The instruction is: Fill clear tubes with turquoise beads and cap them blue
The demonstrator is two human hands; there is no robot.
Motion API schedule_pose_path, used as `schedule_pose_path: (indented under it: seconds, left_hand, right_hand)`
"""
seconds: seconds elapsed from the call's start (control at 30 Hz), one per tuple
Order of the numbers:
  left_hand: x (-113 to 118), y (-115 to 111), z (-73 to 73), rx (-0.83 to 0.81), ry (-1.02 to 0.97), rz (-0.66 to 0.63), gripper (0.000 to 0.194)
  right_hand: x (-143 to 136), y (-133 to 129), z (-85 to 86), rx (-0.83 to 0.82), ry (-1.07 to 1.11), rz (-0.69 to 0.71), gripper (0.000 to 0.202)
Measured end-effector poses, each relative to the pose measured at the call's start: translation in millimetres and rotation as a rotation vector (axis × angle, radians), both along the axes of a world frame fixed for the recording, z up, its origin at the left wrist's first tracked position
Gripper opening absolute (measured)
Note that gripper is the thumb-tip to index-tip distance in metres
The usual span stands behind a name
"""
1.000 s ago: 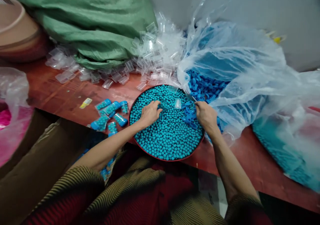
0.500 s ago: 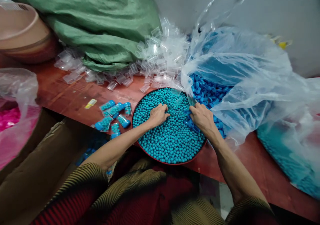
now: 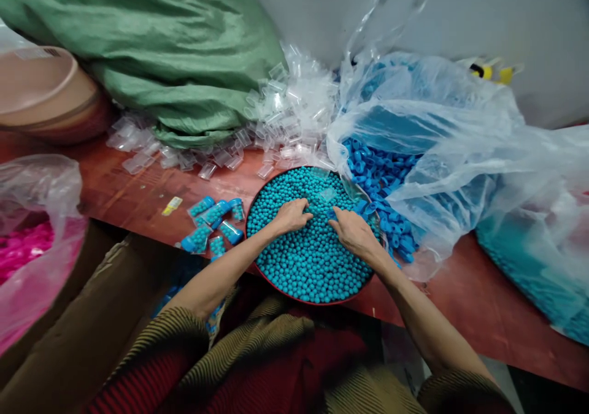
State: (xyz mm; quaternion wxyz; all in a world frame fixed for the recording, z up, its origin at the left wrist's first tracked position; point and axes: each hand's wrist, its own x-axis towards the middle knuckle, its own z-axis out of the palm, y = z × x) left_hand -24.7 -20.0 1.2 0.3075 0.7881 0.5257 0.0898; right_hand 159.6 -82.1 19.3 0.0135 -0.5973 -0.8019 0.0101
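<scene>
A round red tray (image 3: 261, 271) full of small turquoise beads (image 3: 317, 267) sits on the bench in front of me. Over its left half is my left hand (image 3: 293, 216), its fingers curled together; whatever they hold, if anything, is hidden. My right hand (image 3: 352, 230) reaches over the right half, thumb and forefinger pinching what looks like a small blue cap (image 3: 331, 215), mostly covered by the fingers. Beyond the hands, a clear tube (image 3: 327, 194) lies on the beads. Loose blue caps (image 3: 381, 172) spill from a clear plastic bag (image 3: 442, 119) onto the tray's right rim.
Several bead-filled tubes with blue caps (image 3: 216, 213) lie left of the tray. Clear empty tubes (image 3: 289, 116) are heaped behind it beside a green sack (image 3: 184, 58). A beige tub (image 3: 41, 95), a bag of pink pieces (image 3: 27, 248) and a bag of turquoise beads (image 3: 519, 267) stand around.
My right hand has moved left from the blue caps at the tray's rim to over the beads, near my left hand. The left hand keeps its curled pose. The view has shifted slightly.
</scene>
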Motion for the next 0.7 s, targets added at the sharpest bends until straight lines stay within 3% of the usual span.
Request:
schedule_pose_path:
  seconds: [0.2, 0.4, 0.5, 0.6, 0.7]
  left_hand:
    - [-8, 6, 0.0, -0.107, -0.193, -0.020, 0.021]
    - [-11, 5, 4.5, -0.231, -0.393, -0.050, 0.009]
    - [-17, 3, 6.2, -0.343, -0.414, 0.012, 0.009]
    - [-22, 0, 6.4, -0.460, -0.436, 0.060, 0.013]
    - [-22, -2, 6.7, -0.487, -0.498, 0.040, 0.015]
  right_hand:
    - [-16, 17, -8.4, 0.118, 0.268, -0.063, 0.032]
    - [-23, 15, -12.7, 0.127, 0.251, 0.088, 0.033]
    - [-13, 7, -9.3, 0.101, 0.198, 0.122, 0.030]
    - [-7, 4, -6.1, 0.118, 0.225, 0.078, 0.028]
    - [-15, 7, -6.0, 0.203, 0.416, 0.031, 0.026]
